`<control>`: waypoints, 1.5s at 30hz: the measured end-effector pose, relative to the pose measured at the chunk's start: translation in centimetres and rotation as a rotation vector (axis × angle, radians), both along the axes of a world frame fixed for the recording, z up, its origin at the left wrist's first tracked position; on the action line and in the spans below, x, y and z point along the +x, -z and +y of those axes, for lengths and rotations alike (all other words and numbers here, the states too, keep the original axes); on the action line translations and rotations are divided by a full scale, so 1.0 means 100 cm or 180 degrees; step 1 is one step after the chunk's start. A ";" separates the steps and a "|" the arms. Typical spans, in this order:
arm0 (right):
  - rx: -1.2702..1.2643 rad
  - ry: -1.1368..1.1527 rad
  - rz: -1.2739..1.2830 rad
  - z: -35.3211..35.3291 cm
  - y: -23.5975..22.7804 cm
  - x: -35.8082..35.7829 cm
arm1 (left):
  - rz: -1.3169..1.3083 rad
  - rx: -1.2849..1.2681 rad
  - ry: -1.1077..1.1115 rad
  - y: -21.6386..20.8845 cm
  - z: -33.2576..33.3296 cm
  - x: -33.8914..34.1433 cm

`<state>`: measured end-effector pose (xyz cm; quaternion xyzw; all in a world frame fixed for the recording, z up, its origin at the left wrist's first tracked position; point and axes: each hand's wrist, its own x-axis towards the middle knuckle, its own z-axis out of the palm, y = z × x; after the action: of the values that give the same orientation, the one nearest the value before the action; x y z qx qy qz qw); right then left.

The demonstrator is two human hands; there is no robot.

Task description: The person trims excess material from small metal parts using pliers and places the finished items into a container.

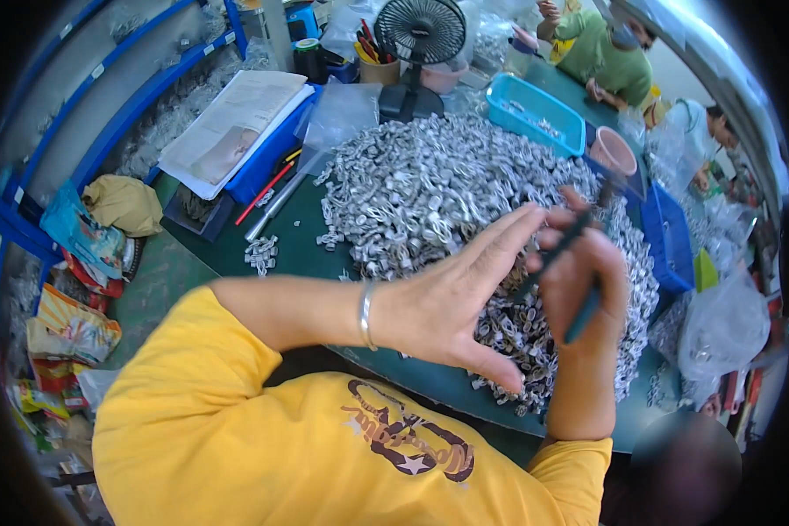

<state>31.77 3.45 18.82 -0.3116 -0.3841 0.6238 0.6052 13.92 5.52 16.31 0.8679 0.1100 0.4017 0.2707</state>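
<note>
A: Status on the right hand (598, 276)?

B: Wrapped around a pliers-like tool (559, 249), dark, with teal on one handle. Appears to be held with handles apart. Head too blurred; can't tell whether pinching any part.

A: And on the left hand (451, 302)?

B: Spread wide, thumb well clear of the fingers. Not seeing anything pinched there. Pointing at the tool, fingertips just beside the right-hand fingers. Can't tell if touching.

A: Where to look for the metal parts?

B: Right below the grip: a big pile (447, 188), small silvery pieces, many ring-like. Spreading mostly to the left of the grip and beyond, also some way to the right and near side. Heaped on a green table (302, 219).

A: Tool axis?

B: Slanting through the grip, near-left to far-right. Aiming the head away from the body. Would rate that as the key relation: head on the far-right side of the grip, bulk of the pile off to the left.

A: Nearer hand?

B: For the tool, right, being closed on it. For the pile's left flank, left.

A: Anything else around the grip?

B: Beyond, past the pile: a light-blue tray (522, 125), few bits inside. To the right: a deep-blue bin (666, 237). Well off left, past the left forearm: a loose cluster (260, 254) of similar bits, apart from the pile.
</note>
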 end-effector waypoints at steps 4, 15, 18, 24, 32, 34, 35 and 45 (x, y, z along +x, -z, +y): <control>-0.0451 -0.0601 -0.0691 0.019 -0.010 -0.066 | -0.0492 0.0123 -0.1113 0.039 0.004 -0.002; -0.0716 -0.1247 -0.2763 0.066 -0.027 -0.132 | -0.1482 0.0003 -0.2005 0.077 0.036 -0.065; -0.0426 -0.1042 -0.4148 0.117 -0.059 -0.153 | -0.1904 0.0024 -0.2564 0.094 0.054 -0.080; 0.0908 -0.0304 -0.5921 0.256 -0.091 -0.208 | -0.1271 0.0009 -0.3003 0.135 0.071 -0.080; 0.2010 0.0307 -0.8669 0.388 -0.076 -0.272 | -0.0810 -0.0795 -0.2576 0.126 0.061 -0.077; 0.2137 0.0109 -0.9117 0.392 -0.076 -0.293 | -0.0823 -0.0868 -0.2593 0.125 0.062 -0.081; 0.2144 -0.0031 -0.9368 0.398 -0.074 -0.298 | -0.0798 -0.0909 -0.2591 0.125 0.062 -0.082; 0.2041 -0.0422 -0.9746 0.459 -0.030 -0.296 | -0.1163 -0.1135 -0.2456 0.123 0.067 -0.081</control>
<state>2.14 49.35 21.84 -0.4715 -0.7348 -0.3544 -0.3350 5.82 12.19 4.00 0.6184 0.4429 0.5943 0.2613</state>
